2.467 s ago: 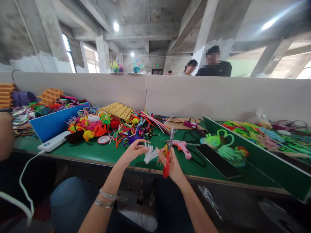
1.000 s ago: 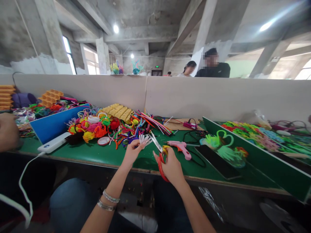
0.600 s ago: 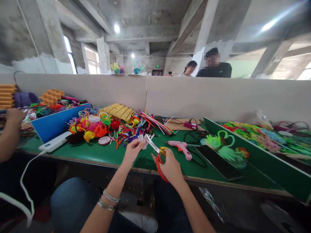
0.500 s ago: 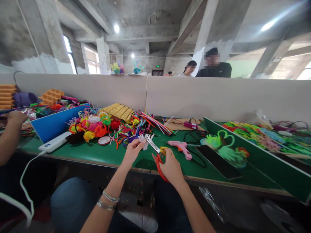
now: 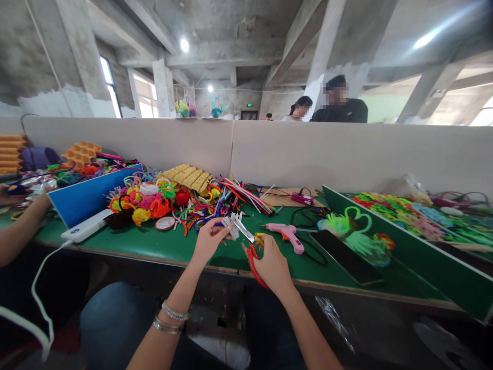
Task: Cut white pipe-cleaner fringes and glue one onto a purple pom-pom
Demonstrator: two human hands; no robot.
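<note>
My left hand pinches a small white fuzzy piece, which looks like bundled pipe cleaners with short ends fanning out at the top. Around the handles of a pair of red and yellow scissors my right hand is closed. The metal blades point up and left and lie against the white piece; whether they are cutting it I cannot tell. To the right of the scissors a pink glue gun lies on the green table.
Pipe cleaner pieces are heaped at back left beside a yellow egg-tray sheet. A blue divider, a white power strip, a black phone and green pipe cleaner swans surround my hands. A co-worker's arm reaches in at left.
My left hand has turned slightly with the white piece, while the scissors stay almost in place. The co-worker's arm at left has moved lower and to the right.
</note>
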